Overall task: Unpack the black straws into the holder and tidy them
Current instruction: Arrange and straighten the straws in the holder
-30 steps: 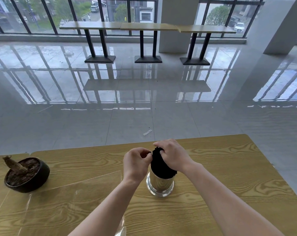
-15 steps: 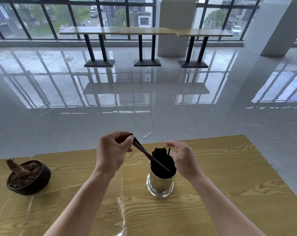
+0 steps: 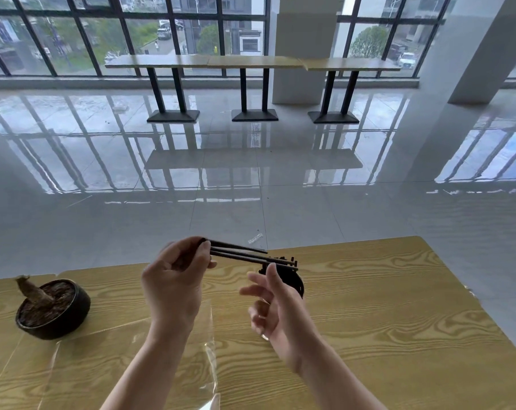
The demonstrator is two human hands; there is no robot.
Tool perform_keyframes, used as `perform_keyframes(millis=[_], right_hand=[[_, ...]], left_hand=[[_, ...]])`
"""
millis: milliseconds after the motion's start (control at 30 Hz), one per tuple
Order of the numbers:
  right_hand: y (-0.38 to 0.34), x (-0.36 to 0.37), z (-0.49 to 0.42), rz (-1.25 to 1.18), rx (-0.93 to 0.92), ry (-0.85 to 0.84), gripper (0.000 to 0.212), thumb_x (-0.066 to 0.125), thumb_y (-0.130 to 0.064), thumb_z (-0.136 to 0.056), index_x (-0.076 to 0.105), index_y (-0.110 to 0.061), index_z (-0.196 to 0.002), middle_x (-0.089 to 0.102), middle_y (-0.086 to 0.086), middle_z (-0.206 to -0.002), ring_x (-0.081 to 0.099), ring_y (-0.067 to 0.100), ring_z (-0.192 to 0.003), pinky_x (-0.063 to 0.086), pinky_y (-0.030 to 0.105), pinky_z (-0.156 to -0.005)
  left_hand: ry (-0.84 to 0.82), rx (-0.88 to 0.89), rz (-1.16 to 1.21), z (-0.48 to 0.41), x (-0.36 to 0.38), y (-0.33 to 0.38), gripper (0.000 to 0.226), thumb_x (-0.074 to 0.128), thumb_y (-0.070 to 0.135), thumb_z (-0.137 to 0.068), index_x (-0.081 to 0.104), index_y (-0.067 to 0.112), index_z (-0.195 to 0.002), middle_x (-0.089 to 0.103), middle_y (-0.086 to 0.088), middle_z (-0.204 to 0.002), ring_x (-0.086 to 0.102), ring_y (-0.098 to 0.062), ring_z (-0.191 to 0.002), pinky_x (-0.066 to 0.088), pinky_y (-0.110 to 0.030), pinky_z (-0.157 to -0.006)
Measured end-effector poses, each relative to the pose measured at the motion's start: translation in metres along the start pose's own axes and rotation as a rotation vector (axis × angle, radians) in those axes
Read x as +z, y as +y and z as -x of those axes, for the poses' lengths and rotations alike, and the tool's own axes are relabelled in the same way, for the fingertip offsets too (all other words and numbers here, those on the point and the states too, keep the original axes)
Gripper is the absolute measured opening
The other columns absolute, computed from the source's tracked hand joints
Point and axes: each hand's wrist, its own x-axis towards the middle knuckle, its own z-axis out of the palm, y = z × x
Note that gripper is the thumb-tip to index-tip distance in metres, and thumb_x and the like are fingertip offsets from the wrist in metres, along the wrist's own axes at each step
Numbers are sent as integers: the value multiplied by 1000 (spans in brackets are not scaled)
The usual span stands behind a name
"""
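Black straws (image 3: 242, 255), few only, pinched at one end by left hand (image 3: 176, 279). Half second ago tips were still in bundle (image 3: 293, 281); now lifted out, held nearly level above it. Right hand (image 3: 277, 312) loosely open, nothing held, holder hidden behind it. Re-insertion judged still to be done.

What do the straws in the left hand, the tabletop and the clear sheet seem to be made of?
The straws pinched by the left hand: matte black, straight and stiff; plastic or paper, cannot tell. The tabletop: pale wood grain with a smooth satin sheen, possibly laminate. The clear sheet: thin glossy plastic film, see-through, with bright creases.
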Motion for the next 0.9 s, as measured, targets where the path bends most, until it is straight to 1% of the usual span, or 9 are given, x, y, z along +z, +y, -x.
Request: perform_keyframes(millis=[67, 133, 267, 333, 500, 667, 767, 833, 900], right_hand=[[-5, 9, -9, -240, 62, -25, 75, 66, -63, -82, 55, -6, -130, 70, 16, -118, 53, 12, -64, 42, 25, -55], [-11, 15, -18, -446, 69, 60, 69, 75, -51, -80, 56, -2, -125, 68, 14, -104, 53, 14, -62, 45, 25, -53], [-19, 20, -31, -482, -38, 165, 28, 73, -29, -84, 67, -6, -98, 75, 15, -93, 54, 16, -53, 45, 26, -47], [-20, 19, -32, -381, -80, 204, 24, 73, -28, -87, 69, -5, -91, 74, 16, -87, 54, 18, -51, 45, 28, -46], [-20, 10, -30, 42, -300, 278, 53, 72, -38, -89, 62, 14, -88, 62, 15, -65, 54, 19, -47, 46, 29, -44], [-26, -4, -25, 230, -376, 264, 35, 69, -35, -93, 71, -7, -73, 64, 22, -61, 54, 20, -45, 45, 29, -43], [-30, -8, -25, 332, -425, 281, 28, 69, -34, -94, 72, -16, -72, 64, 32, -69, 54, 22, -46, 45, 30, -44], [-31, -10, -25, 396, -445, 280, 26, 69, -34, -94, 72, -17, -74, 65, 28, -67, 55, 22, -45, 46, 28, -44], [-30, -10, -25, 434, -446, 261, 25, 69, -33, -93, 71, -17, -75, 67, 25, -66, 56, 20, -45, 47, 27, -44]], left_hand=[[-9, 9, 1, 11, 1, -1, 21, 79, 11, -82, 80, 33, -84, 76, -5, -76, 73, -20, -58, 59, -25, -58], [14, -21, 34, 19, 1, -2, 21, 80, 9, -82, 80, 30, -83, 76, -6, -74, 72, -21, -56, 60, -26, -57], [50, -281, 267, 36, -2, -5, 7, 77, 16, -76, 81, 17, -81, 75, -7, -72, 70, -18, -58, 62, -28, -59], [43, -441, 366, 44, -8, -11, 5, 75, 14, -77, 79, 13, -80, 72, -9, -70, 69, -17, -60, 61, -27, -59], [-43, -713, 419, 57, -15, -30, 10, 72, 11, -78, 73, 3, -83, 65, -13, -68, 64, -16, -58, 60, -28, -55], [-159, -769, 325, 63, -14, -41, 26, 73, 18, -80, 73, -1, -97, 70, -17, -77, 66, -22, -61, 61, -33, -56], [-186, -768, 327, 63, -4, -42, 24, 61, 20, -96, 72, 6, -111, 76, -15, -91, 73, -33, -81, 62, -38, -69], [-208, -827, 371, 64, 6, -41, 30, 51, 24, -102, 67, 4, -118, 75, -20, -107, 73, -38, -95, 60, -44, -79], [-218, -879, 420, 65, 16, -39, 35, 49, 26, -103, 65, -1, -119, 73, -25, -109, 71, -39, -96, 58, -49, -86]])
